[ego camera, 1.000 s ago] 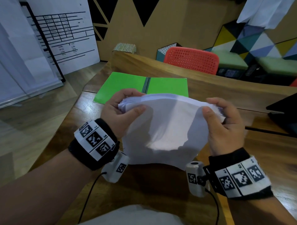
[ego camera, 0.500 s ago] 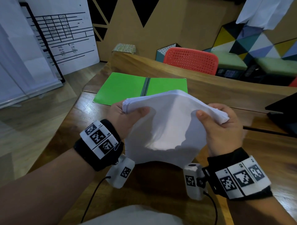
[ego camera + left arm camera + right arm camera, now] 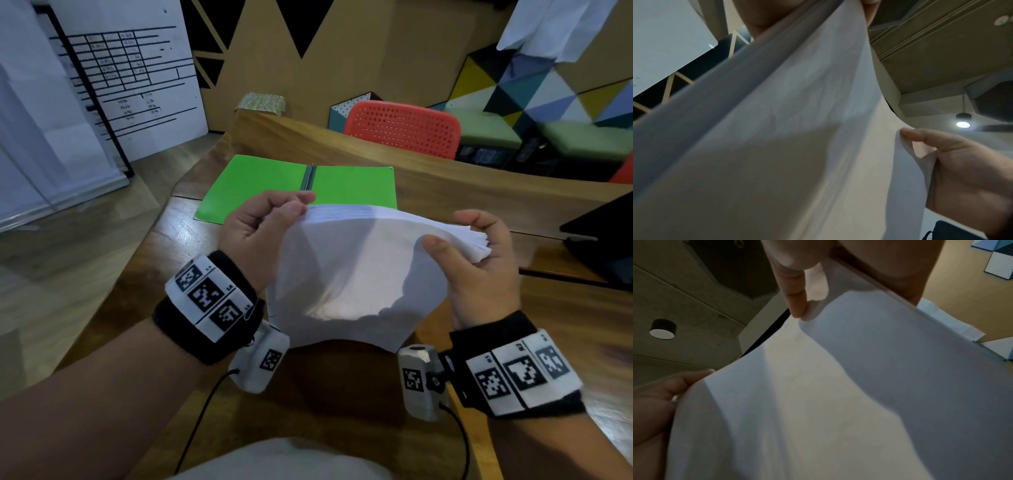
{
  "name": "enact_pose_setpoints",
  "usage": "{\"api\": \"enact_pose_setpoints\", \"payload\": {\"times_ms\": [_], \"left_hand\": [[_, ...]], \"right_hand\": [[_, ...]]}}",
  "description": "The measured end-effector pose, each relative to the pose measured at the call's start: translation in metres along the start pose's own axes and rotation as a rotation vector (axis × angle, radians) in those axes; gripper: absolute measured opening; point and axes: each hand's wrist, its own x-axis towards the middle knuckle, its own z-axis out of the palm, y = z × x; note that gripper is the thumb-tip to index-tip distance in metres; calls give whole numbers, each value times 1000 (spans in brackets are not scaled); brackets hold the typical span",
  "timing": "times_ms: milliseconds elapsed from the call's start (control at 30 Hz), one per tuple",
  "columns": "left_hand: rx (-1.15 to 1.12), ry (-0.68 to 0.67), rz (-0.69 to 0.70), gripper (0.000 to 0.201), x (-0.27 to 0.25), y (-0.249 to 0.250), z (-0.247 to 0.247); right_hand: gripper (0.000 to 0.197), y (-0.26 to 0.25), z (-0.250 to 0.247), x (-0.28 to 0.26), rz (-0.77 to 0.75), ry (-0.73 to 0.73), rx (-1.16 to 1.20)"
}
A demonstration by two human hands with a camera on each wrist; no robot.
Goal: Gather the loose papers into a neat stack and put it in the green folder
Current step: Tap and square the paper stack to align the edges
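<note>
We are holding the stack of papers (image 3: pixel 346 270) upright above the wooden surface (image 3: pixel 513 202), our left hand (image 3: pixel 260 236) pinching its upper left corner and our right hand (image 3: pixel 479 270) curling round the upper right corner, thumb on the front sheet. The green folder (image 3: pixel 274 181) is lying open just behind the stack, and the sheets are bowing between our grips.

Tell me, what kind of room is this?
Probably an office or shared workroom: a long wooden table holding an open green folder, a red chair behind it, and a whiteboard with a drawn chart.
</note>
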Motion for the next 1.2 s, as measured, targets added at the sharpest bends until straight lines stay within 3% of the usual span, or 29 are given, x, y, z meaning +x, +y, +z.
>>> {"api": "enact_pose_setpoints", "payload": {"times_ms": [100,200,233,300,367,533,600,667,767,833,1000,1133,1200], "left_hand": [[-97,-24,-45,4,7,-4,-3],[9,-139,-17,70,5,-13,-10],[120,-163,24,81,1,-14,-9],[254,-220,73,88,-4,-18,-9],[183,-269,60,92,-5,-18,-10],[-82,-381,-58,110,-3,-18,-9],[-12,-389,-87,104,-6,-19,-11],[150,-315,-125,91,-10,-22,-11],[360,-57,-133,41,-12,-27,-5],[336,65,-200,24,-12,-26,-4],[288,6,-154,28,-16,-16,-8],[422,-63,-202,58,-15,-26,-10],[463,-63,-277,36,-13,-29,-11]], "right_hand": [[31,-2,1,2,33,-40,72],[14,-3,3,5,76,-38,157],[24,-2,3,6,79,-34,182],[38,-2,3,8,84,-23,214],[41,-4,1,10,85,-2,247],[20,-13,-4,9,100,106,232],[24,-13,-2,9,100,130,195],[26,-15,1,7,99,144,135],[23,-15,5,3,104,141,124],[14,-18,6,-1,97,108,172],[19,-24,3,-5,13,51,280],[33,-18,7,-1,16,13,46],[40,-17,7,2,11,43,-2]]}}
